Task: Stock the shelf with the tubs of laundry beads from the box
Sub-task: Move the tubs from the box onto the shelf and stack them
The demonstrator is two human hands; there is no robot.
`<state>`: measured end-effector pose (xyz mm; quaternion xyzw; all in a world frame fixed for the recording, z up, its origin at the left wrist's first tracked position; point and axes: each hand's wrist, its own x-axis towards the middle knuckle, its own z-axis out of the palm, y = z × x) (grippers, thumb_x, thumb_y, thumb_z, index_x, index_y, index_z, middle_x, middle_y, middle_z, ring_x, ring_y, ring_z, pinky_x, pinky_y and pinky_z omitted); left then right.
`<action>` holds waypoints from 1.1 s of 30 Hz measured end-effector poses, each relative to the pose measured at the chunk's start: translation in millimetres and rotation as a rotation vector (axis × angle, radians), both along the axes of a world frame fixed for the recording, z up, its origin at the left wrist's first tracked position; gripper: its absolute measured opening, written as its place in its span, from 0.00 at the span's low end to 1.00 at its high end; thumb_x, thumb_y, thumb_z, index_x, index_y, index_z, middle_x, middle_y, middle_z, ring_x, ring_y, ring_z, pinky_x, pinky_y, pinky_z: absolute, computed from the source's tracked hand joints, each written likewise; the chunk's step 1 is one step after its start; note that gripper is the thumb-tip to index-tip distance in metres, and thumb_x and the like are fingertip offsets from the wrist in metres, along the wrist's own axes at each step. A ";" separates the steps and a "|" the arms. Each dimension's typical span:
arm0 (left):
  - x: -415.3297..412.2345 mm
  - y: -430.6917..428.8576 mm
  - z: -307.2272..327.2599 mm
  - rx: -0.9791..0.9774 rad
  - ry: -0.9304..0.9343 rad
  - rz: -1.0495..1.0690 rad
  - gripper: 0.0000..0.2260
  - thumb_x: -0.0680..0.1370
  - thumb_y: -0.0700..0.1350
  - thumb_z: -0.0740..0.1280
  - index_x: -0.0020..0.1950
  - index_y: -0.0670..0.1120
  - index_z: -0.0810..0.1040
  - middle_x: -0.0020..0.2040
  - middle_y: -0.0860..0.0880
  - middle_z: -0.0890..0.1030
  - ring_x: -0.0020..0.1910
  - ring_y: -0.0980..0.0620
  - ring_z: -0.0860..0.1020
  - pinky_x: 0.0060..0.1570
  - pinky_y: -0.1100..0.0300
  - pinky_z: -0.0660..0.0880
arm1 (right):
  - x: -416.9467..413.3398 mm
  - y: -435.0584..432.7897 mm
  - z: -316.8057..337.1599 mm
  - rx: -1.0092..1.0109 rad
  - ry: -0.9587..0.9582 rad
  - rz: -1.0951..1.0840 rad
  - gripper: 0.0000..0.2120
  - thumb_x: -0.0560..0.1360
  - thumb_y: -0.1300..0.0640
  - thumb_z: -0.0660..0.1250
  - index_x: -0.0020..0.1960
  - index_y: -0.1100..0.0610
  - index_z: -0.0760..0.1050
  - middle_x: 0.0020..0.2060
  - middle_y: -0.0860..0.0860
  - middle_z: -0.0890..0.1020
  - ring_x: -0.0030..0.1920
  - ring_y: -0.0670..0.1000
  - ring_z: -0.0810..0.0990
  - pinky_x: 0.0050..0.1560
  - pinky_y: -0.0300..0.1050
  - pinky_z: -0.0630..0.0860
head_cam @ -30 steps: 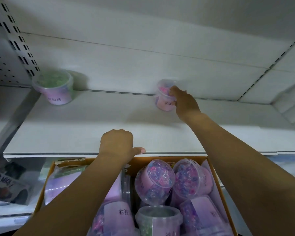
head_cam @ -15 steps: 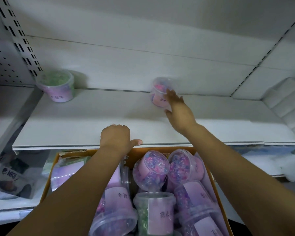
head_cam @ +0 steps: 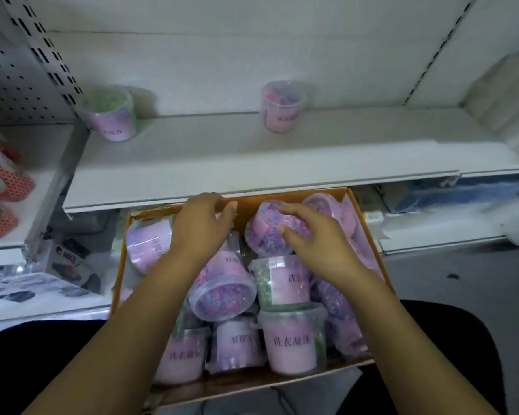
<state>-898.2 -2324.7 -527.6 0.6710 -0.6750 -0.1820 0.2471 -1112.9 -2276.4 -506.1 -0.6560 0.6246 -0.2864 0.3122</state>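
The orange cardboard box (head_cam: pixel 244 208) sits near you, under the front edge of the shelf (head_cam: pixel 252 163). It is packed with clear tubs (head_cam: pixel 291 345) of pink, purple and green laundry beads, some upright with pink labels showing, some tipped over. Your right hand (head_cam: pixel 315 244) lies over a tub on its side (head_cam: pixel 264 235) at the far end of the box. Its fingers (head_cam: pixel 288 208) are spread and lightly bent on the clear lid, and it is not clear whether they have closed on it. Your left hand (head_cam: pixel 203 226) hangs just left of that tub, by the box's far wall, fingers loosely curled and holding nothing that shows. Two more tubs stand upright at the back of the shelf, well apart: a green tub (head_cam: pixel 110 115) at the far left and a pink tub (head_cam: pixel 283 107) near the middle. Orange patterned packs (head_cam: pixel 3 181) sit on the neighbouring shelf to the left, and white padded packs (head_cam: pixel 504 94) at the far right.
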 end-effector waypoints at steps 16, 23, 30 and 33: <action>73.9 209.3 -38.4 0.034 0.009 0.457 0.29 0.77 0.56 0.70 0.70 0.38 0.71 0.68 0.36 0.74 0.69 0.36 0.69 0.68 0.37 0.67 | 6.6 134.3 -30.7 -0.064 0.100 -0.078 0.12 0.74 0.53 0.75 0.57 0.54 0.82 0.51 0.43 0.81 0.56 0.46 0.78 0.57 0.33 0.69; 75.3 220.1 -50.1 0.267 -0.097 0.483 0.44 0.77 0.67 0.63 0.78 0.35 0.56 0.74 0.34 0.66 0.72 0.35 0.66 0.65 0.40 0.69 | 13.7 134.9 -47.5 -0.134 0.148 -0.013 0.13 0.69 0.54 0.80 0.51 0.56 0.83 0.44 0.44 0.78 0.51 0.49 0.76 0.52 0.34 0.68; 73.7 221.0 -48.0 0.228 -0.030 0.511 0.43 0.77 0.66 0.63 0.79 0.37 0.57 0.77 0.36 0.61 0.75 0.36 0.61 0.70 0.40 0.65 | 21.1 142.7 -26.6 -0.046 -0.264 -0.071 0.09 0.73 0.59 0.76 0.51 0.51 0.82 0.48 0.41 0.82 0.50 0.38 0.79 0.57 0.34 0.73; 60.5 230.3 -31.4 -0.012 0.178 0.526 0.35 0.78 0.60 0.68 0.77 0.41 0.63 0.78 0.39 0.59 0.77 0.42 0.58 0.73 0.42 0.63 | 21.7 144.4 -13.2 0.063 -0.531 -0.036 0.10 0.74 0.63 0.74 0.52 0.51 0.81 0.47 0.44 0.85 0.51 0.43 0.83 0.55 0.36 0.77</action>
